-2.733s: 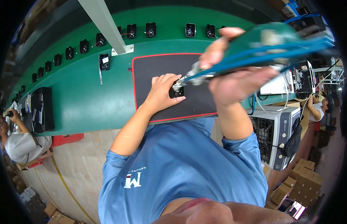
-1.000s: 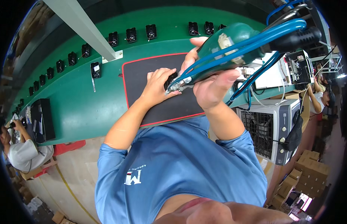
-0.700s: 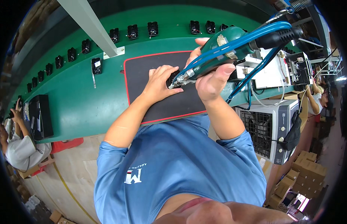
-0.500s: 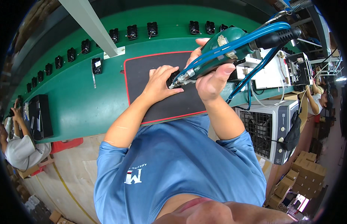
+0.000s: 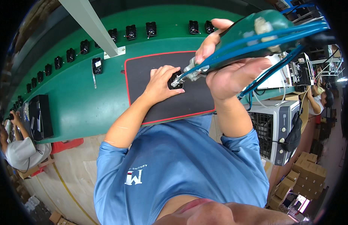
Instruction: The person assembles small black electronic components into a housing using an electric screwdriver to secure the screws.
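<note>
On the dark mat (image 5: pixel 144 71) with a red edge, a small black plastic housing (image 5: pixel 176 76) lies under my left hand (image 5: pixel 159 83). The fingers and thumb of that hand grip it from its left side. My right hand (image 5: pixel 230 80) is wrapped round a green power screwdriver (image 5: pixel 245 35) with blue tubes along its body. The tool is tilted, and its metal tip points down-left at the inside of the housing. Whether the tip touches it I cannot tell.
Another black housing (image 5: pixel 97 66) lies left of the mat. Several more line the green belt (image 5: pixel 162 15) behind. A grey post (image 5: pixel 91 26) stands at back left; a black tray (image 5: pixel 42 118) sits left. An air cooler (image 5: pixel 280 129) is at right. Co-workers (image 5: pixel 22 150) sit both sides.
The screwdriver and my right hand have moved up and to the right, uncovering more of the black housing. My left hand stays in place on it.
</note>
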Demonstrator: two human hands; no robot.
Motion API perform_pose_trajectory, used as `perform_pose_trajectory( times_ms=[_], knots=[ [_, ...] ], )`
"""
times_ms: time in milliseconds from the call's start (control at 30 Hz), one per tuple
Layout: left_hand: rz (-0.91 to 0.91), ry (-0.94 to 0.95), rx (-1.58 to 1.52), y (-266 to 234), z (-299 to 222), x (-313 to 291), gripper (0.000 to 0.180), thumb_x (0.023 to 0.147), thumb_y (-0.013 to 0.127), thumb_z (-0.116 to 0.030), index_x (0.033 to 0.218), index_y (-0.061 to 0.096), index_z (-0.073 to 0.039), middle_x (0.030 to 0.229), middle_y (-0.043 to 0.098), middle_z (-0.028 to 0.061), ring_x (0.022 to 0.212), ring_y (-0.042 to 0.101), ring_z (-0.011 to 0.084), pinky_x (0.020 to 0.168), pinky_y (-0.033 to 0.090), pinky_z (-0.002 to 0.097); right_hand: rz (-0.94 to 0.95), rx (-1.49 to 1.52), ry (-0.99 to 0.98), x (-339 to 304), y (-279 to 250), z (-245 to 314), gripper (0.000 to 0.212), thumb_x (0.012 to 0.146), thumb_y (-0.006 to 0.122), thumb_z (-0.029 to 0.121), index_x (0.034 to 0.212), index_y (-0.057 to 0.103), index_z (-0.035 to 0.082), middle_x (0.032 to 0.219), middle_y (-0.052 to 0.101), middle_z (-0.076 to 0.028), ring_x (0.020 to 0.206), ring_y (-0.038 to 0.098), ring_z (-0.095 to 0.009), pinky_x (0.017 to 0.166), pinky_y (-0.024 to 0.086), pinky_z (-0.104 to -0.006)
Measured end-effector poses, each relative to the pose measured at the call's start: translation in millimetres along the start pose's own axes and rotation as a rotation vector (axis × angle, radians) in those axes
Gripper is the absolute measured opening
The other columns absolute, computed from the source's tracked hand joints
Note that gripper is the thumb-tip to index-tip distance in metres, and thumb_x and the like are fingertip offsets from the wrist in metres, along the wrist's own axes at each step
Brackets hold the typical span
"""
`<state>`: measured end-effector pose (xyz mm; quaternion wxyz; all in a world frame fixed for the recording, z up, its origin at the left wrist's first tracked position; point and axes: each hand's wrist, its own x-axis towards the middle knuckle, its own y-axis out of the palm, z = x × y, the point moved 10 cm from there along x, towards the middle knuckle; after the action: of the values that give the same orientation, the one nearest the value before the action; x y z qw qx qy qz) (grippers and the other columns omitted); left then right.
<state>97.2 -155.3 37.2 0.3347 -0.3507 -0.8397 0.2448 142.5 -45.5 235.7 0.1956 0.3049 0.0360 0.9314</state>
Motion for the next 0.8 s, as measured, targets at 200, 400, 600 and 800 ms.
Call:
perform_pose_trajectory(
  times_ms=[200, 400, 600, 800],
  knots=[
    [0.035, -0.031, -0.009, 2, -1, 3, 0.081, 0.061, 0.09, -0.042, 0.128, 0.058, -0.011, 0.119, 0.059, 0.0085, 0.115, 0.054, 0.0263, 0.095, 0.033, 0.0396, -0.056, -0.057, 0.011, -12, 1, -30, 0.106, 0.083, 0.027, 0.089, 0.119, 0.052, -0.007, 0.068, 0.058, -0.01, 0.056, 0.057, -0.016, 0.051, 0.049, -0.0267],
    [-0.018, -0.045, -0.047, -4, 0, 1, 0.076, 0.061, 0.09, -0.042, 0.122, 0.06, -0.009, 0.118, 0.06, 0.0074, 0.114, 0.055, 0.0269, 0.093, 0.034, 0.0396, -0.068, -0.017, 0.083, -26, 2, -51, 0.105, 0.082, 0.034, 0.09, 0.119, 0.052, -0.007, 0.069, 0.058, -0.009, 0.058, 0.057, -0.015, 0.051, 0.046, -0.0251],
    [-0.032, -0.043, -0.073, -7, -1, 0, 0.074, 0.062, 0.09, -0.041, 0.122, 0.06, -0.01, 0.117, 0.061, 0.0064, 0.113, 0.055, 0.0265, 0.093, 0.034, 0.0395, -0.073, -0.002, 0.12, -32, 4, -58, 0.104, 0.081, 0.037, 0.09, 0.118, 0.053, -0.007, 0.07, 0.058, -0.009, 0.06, 0.057, -0.015, 0.053, 0.047, -0.0253],
    [0.016, -0.051, -0.125, -2, 4, 2, 0.072, 0.063, 0.09, -0.04, 0.12, 0.061, -0.009, 0.116, 0.061, 0.0062, 0.112, 0.055, 0.0267, 0.093, 0.034, 0.0392, -0.075, 0.025, 0.138, -38, 3, -70, 0.103, 0.078, 0.037, 0.092, 0.115, 0.052, -0.003, 0.071, 0.056, -0.009, 0.06, 0.057, -0.016, 0.054, 0.047, -0.0264]
  ],
)
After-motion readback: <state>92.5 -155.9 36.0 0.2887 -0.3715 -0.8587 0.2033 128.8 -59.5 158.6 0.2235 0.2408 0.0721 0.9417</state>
